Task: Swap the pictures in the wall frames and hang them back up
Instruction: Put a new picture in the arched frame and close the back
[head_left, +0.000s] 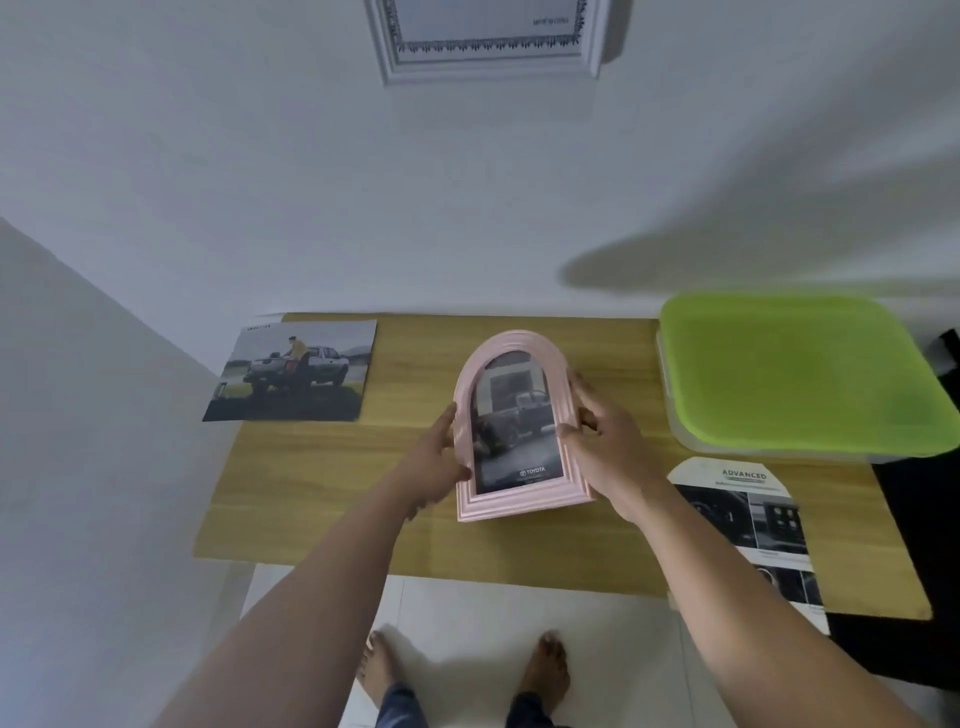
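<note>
Both hands hold the pink arched frame between them above the middle of the wooden tabletop. The left hand grips its left edge, the right hand curls round its right edge. A car picture shows inside the frame. A loose truck picture lies far left on the tabletop; a white frame hangs on the wall above.

Two frames, two loose pictures, one container.

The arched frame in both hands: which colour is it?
Pale pink; the arched frame shows in the head view.
</note>
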